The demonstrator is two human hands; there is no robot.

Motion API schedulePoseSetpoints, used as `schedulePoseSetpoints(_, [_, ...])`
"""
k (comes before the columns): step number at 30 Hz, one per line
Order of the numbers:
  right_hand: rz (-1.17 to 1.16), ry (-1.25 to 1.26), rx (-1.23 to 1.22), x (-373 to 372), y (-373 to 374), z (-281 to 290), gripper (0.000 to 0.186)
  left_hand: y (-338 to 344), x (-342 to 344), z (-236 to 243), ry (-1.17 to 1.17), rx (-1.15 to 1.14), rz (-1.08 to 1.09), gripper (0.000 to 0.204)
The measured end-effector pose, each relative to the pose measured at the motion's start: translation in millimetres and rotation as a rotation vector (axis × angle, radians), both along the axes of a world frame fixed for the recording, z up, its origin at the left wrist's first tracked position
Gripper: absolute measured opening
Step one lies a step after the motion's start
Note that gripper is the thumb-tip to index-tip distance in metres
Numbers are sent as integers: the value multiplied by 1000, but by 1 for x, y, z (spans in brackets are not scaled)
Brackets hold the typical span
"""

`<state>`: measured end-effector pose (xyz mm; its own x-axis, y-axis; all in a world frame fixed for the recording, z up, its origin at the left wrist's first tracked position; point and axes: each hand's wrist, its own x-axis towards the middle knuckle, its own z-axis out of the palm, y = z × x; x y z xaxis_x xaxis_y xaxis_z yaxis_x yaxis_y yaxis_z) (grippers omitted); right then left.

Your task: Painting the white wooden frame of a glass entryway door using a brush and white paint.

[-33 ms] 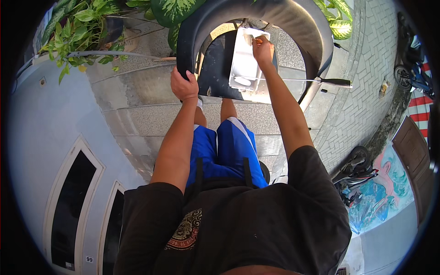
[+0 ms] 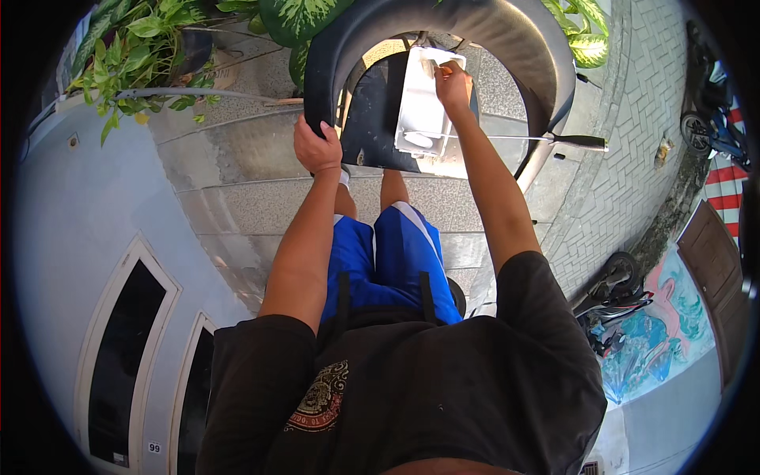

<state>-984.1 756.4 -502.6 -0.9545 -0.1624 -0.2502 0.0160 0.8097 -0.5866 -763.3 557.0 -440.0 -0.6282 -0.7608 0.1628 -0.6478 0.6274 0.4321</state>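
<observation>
A black padded chair (image 2: 507,28) with a curved back and arms stands in front of me. My left hand (image 2: 318,148) is closed round the near end of its left arm. Across the black seat (image 2: 370,119) lies a white rectangular tray (image 2: 418,95), with a pale round piece (image 2: 419,140) at its near end. Over the tray's far right side, my right hand (image 2: 454,87) has its fingers pinched together. Something orange shows at the fingertips, too small to name. A thin metal rod with a black handle (image 2: 580,142) runs from the tray across the chair's right arm, passing my right forearm.
Leafy plants (image 2: 150,47) hang at the far left, and large variegated leaves (image 2: 305,16) crowd the chair's back. A pale wall (image 2: 87,206) with dark windows rises on the left. Parked motorbikes (image 2: 617,289) and a painted wall (image 2: 661,348) stand on the right, beyond brick paving (image 2: 625,166).
</observation>
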Motion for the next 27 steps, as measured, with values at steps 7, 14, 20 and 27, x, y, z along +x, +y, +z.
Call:
schedulePoseSetpoints(7, [33,-28,-46,21,20,20,19,2,-1,2,1,-36,-7,42])
schedulePoseSetpoints(14, [328,-22,-53,76,55,18,16,3,-1,2,-37,15,8,45])
schedulePoseSetpoints(20, [300,-89,-104,85,70,24,16,3,0,-1,-44,15,13,46])
schedulePoseSetpoints(27, [332,21,-66,75,69,27,19,4,2,-3,-14,-26,1,46])
